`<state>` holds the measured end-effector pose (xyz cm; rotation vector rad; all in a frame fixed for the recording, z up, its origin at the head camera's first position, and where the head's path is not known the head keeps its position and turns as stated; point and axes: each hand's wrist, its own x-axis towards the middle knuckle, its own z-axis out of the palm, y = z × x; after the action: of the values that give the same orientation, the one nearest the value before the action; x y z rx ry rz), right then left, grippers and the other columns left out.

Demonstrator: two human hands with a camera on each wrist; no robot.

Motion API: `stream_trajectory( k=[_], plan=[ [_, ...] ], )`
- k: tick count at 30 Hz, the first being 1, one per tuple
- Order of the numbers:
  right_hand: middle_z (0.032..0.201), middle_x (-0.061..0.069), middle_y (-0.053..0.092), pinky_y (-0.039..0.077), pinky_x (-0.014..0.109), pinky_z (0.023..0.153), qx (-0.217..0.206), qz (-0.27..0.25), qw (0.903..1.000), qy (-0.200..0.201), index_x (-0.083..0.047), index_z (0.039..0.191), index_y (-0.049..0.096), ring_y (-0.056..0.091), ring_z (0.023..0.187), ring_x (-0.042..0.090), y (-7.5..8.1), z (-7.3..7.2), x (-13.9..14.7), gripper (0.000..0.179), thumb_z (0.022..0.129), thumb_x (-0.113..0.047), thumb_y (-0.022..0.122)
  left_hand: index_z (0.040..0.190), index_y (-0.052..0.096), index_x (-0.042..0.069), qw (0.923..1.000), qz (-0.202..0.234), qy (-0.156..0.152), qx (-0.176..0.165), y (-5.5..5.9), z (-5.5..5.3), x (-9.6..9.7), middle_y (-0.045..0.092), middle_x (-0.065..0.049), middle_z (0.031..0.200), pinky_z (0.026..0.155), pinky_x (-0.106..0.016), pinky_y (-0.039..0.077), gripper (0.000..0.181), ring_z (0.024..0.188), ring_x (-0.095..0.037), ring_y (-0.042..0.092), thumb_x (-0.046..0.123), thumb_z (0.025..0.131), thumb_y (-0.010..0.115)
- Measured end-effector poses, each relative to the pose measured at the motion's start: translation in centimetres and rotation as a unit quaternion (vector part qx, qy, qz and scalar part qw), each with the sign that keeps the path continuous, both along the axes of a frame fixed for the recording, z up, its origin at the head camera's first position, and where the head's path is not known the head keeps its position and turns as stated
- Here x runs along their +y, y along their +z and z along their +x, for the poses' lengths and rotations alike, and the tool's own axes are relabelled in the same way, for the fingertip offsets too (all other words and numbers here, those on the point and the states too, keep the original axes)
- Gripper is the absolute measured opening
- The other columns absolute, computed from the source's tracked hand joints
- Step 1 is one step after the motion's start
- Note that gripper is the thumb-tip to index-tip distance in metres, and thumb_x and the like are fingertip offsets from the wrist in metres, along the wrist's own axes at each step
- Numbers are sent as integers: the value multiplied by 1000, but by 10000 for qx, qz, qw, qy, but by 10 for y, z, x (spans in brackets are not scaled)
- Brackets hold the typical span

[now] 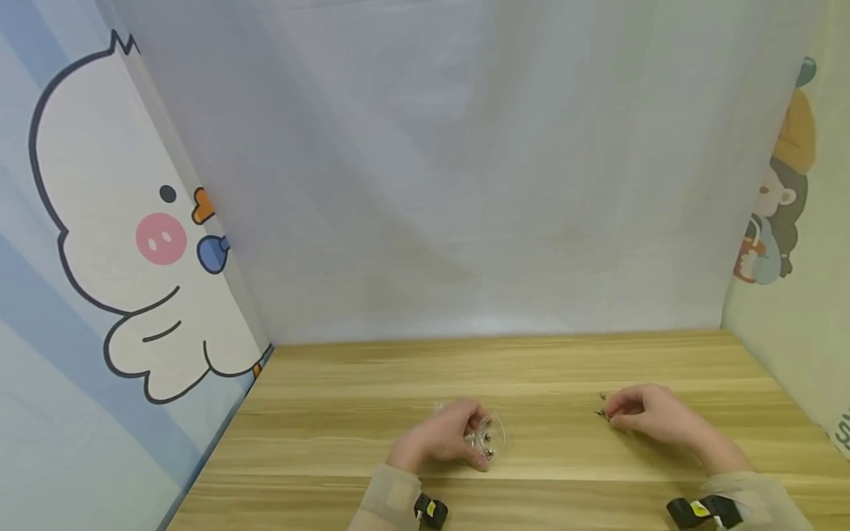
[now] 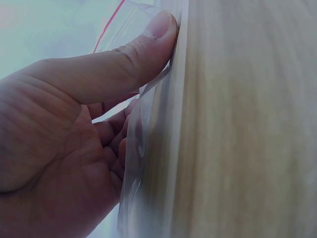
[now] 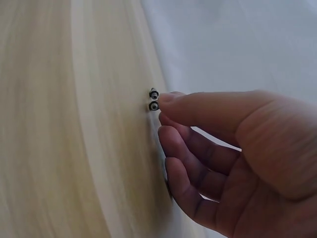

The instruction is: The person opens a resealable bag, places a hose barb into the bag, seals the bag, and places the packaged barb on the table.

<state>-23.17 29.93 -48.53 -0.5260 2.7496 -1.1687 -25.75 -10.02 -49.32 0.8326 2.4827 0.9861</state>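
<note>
My left hand grips a clear plastic zip bag low over the wooden table, fingers and thumb bent round its edge. Several small metal pieces show inside the bag. In the left wrist view, the thumb presses the bag's film beside a red seal line. Off to the right, my right hand is down at the table, thumb and index finger pinching at small screw-like metal pieces. The right wrist view has two such metal pieces right at the thumb tip; their exact kind is unclear.
Another tiny metal piece lies on the wooden table just beyond the right fingertips. A grey-white curtain hangs behind the table's back edge. Printed cartoon panels stand at both sides.
</note>
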Motion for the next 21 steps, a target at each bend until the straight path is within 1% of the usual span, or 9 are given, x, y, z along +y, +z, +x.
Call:
stream_trajectory(
  k=[4, 8, 16, 21],
  plan=[
    [97, -2, 75, 55, 26, 75, -78, 35, 10000, 39, -5, 105, 78, 66, 85, 4, -4, -2, 2, 14, 93, -12, 82, 119, 64, 11, 10000, -5, -5, -63, -1, -1, 0, 56, 8, 104, 93, -25, 48, 61, 96, -6, 52, 11, 70, 101],
    [97, -1, 75, 55, 26, 75, -86, 101, 9999, 36, -5, 104, 78, 66, 85, 4, -4, -3, 2, 14, 93, -12, 82, 119, 64, 11, 10000, 0, 5, -69, -2, -2, 0, 56, 8, 104, 93, -25, 48, 61, 96, -6, 52, 11, 70, 101],
    [100, 2, 77, 54, 26, 75, -36, 106, 9999, 23, -4, 105, 78, 66, 87, 5, -2, -5, 0, 15, 93, -12, 82, 118, 64, 10, 10000, 38, 23, -36, 2, 0, 0, 57, 7, 104, 92, -26, 48, 61, 96, -7, 52, 9, 69, 101],
    [100, 1, 77, 55, 26, 75, -31, 183, 9998, 14, -6, 104, 79, 65, 86, 4, -3, -5, 1, 14, 93, -13, 82, 118, 65, 9, 10000, 49, 1, 22, 2, 0, 0, 56, 6, 103, 92, -25, 48, 61, 95, -7, 52, 8, 69, 101]
  ],
)
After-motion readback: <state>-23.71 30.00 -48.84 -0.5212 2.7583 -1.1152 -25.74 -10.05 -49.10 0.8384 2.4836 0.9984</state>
